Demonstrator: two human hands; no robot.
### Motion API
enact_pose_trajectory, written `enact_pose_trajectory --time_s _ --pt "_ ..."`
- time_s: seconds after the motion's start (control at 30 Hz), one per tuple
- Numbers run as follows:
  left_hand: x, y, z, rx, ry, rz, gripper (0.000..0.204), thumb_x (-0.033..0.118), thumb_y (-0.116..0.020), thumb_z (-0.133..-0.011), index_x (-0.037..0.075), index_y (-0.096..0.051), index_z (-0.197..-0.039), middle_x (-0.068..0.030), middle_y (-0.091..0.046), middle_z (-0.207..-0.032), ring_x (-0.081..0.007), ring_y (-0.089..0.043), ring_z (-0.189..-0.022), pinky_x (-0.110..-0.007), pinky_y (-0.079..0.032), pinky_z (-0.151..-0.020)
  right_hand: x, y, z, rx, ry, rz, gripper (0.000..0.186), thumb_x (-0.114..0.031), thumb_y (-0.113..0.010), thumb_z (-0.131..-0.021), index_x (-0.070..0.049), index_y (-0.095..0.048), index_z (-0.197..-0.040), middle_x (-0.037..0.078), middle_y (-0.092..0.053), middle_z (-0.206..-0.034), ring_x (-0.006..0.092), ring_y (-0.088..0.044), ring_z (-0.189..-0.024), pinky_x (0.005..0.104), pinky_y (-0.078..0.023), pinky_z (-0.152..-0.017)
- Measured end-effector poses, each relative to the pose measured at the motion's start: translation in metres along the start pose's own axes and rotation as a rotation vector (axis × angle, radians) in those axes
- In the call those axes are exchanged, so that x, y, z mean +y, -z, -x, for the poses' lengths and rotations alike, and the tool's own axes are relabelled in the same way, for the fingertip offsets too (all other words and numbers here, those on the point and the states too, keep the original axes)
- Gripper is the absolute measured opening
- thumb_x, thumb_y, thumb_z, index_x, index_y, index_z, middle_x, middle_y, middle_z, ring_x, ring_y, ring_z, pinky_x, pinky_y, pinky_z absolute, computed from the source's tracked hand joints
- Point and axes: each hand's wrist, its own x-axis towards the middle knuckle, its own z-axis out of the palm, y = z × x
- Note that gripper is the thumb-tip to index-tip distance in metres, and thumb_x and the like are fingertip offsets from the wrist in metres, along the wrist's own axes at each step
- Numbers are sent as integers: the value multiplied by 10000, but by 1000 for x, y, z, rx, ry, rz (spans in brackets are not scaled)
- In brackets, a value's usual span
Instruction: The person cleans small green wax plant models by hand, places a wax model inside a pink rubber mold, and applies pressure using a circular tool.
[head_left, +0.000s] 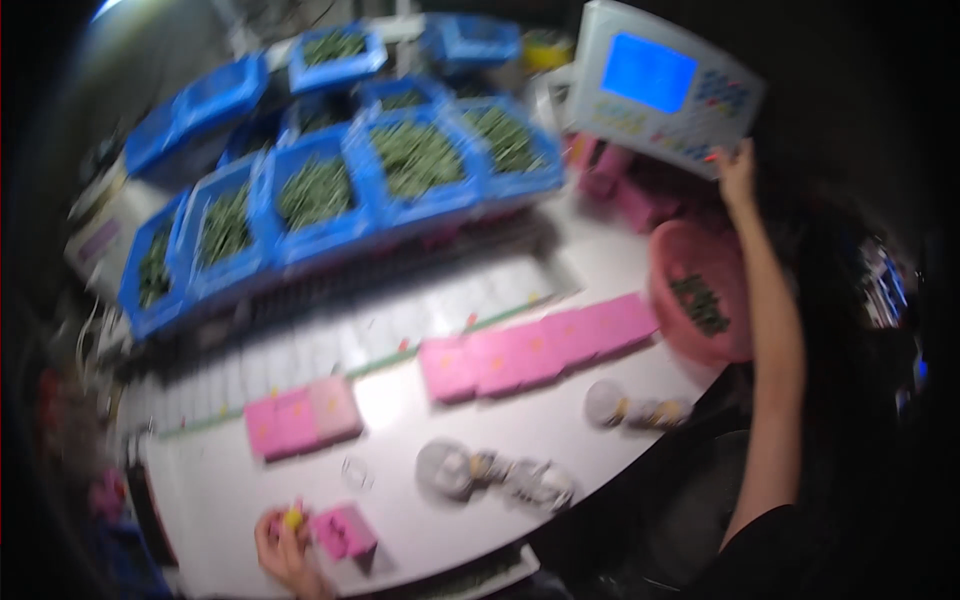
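My left hand (pixel 285 555) is at the front left of the white table, its fingers closed around a small pink and yellow thing (pixel 291 519) that blur keeps me from naming. Right beside it sits a small pink box (pixel 343 532) with dark bits showing in its top. Stretched far out to the right, my right hand (pixel 738 178) touches the lower right corner of a grey control panel (pixel 650 90) with a lit blue screen and coloured buttons. Its fingers look extended, holding nothing I can see.
Blue bins (pixel 318 195) of green plant pieces stand in tiers at the back. Pink packets (pixel 540 350) lie in a row, with more packets (pixel 300 415) to the left. Clear plastic-wrapped bundles (pixel 490 475) lie in front. A pink basin (pixel 690 255) holds green pieces at the right.
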Motion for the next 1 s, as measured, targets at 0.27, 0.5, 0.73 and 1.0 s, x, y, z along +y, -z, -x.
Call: enact_pose_trajectory --time_s 0.27,0.5,0.73,1.0 --pt "59 -46 34 -419 218 612 327 178 -430 -979 -50 -439 -1212 -189 -538 -1199 -245 -573 -1088 -279 -526 -878 -222 -36 126 -176 -67 -244 496 -229 -696 -809 15 -513 -1199 159 -552 -1131 239 -569 -1021 313 -436 -908" --pt "56 -89 88 -614 699 732 397 264 -412 -992 -30 -421 -1260 -133 -556 -1165 -195 -589 -1020 -301 -501 -878 -416 -12 316 -835 544 -564 573 -200 -741 -727 93 -542 -1177 252 -567 -1117 340 -605 -967 360 -516 -803" --pt "52 -92 98 -613 767 871 425 268 -369 -1006 -12 -370 -1325 -106 -498 -1240 -172 -491 -1138 -322 -392 -996 -425 2 334 -881 365 -361 628 -51 -751 -653 80 -520 -1222 251 -468 -1222 357 -520 -1060 383 -451 -883" --pt "32 -85 92 -822 887 732 452 304 -305 -1013 -41 -389 -1292 -157 -505 -1254 -244 -504 -1162 -368 -391 -1002 -413 0 317 -904 387 -361 618 -71 -745 -682 89 -504 -1229 282 -520 -1199 400 -571 -1017 397 -484 -839"
